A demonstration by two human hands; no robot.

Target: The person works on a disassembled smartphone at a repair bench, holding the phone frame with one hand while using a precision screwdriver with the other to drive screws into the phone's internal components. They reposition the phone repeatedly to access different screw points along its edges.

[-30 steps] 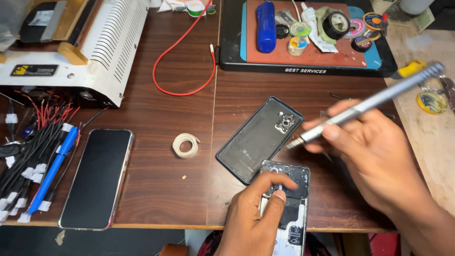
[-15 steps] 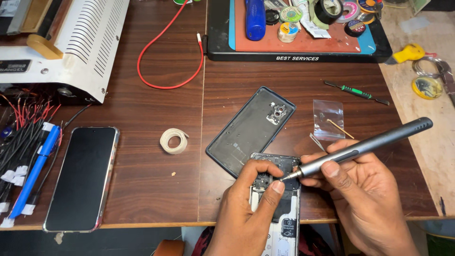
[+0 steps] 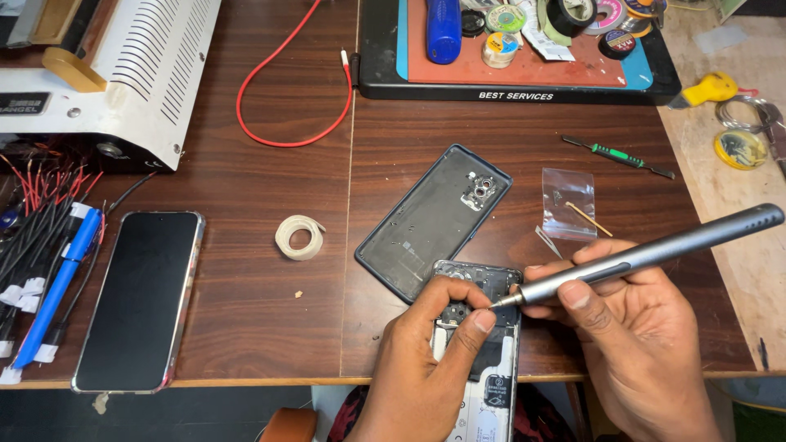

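My left hand (image 3: 426, 360) grips an opened phone (image 3: 483, 360) at the table's near edge, thumb and fingers pinching its upper part. My right hand (image 3: 630, 344) holds a long grey electric screwdriver (image 3: 655, 252), its tip touching the phone's top area close to my left fingertips. The phone's removed dark back cover (image 3: 434, 219) lies inside-up just beyond the phone.
A small clear plastic bag (image 3: 568, 192), a thin stick and a green-handled screwdriver (image 3: 618, 155) lie at right. A tape ring (image 3: 298, 236), a second phone (image 3: 141, 296), a blue pen with wires (image 3: 49, 286), a white machine (image 3: 106, 74), a red cable (image 3: 286, 90) and a black tool tray (image 3: 516, 82) surround them.
The right hand brought the screwdriver down from above the back cover to the opened phone. The left hand shifted its grip up the phone. The view moved closer.
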